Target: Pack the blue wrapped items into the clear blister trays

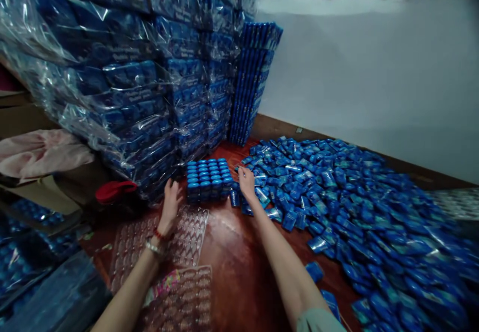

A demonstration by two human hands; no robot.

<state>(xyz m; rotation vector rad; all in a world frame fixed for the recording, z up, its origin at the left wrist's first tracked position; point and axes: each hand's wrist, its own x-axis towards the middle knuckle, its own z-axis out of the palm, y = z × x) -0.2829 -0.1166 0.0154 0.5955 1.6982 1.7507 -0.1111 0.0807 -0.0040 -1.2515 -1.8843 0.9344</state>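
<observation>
A block of small blue packs (209, 179), set in close rows, stands on the reddish-brown floor in front of me. My left hand (171, 206) is just left of the block, fingers apart and a little bent, with nothing in them. On its other side, my right hand (246, 181) is between the block and a large heap of loose blue packs (318, 187). Its fingers are loosely bent and apart, and I see nothing held in them. Below my left hand lies a clear plastic tray with moulded hollows (190, 234); a second clear tray (190, 297) lies nearer me.
Plastic-wrapped blue bundles (130, 82) rise in a tall stack on the left. A column of stacked blue packs (252, 82) leans by the white wall (359, 67). A red object (114, 191) and pink cloth (43, 152) are at left.
</observation>
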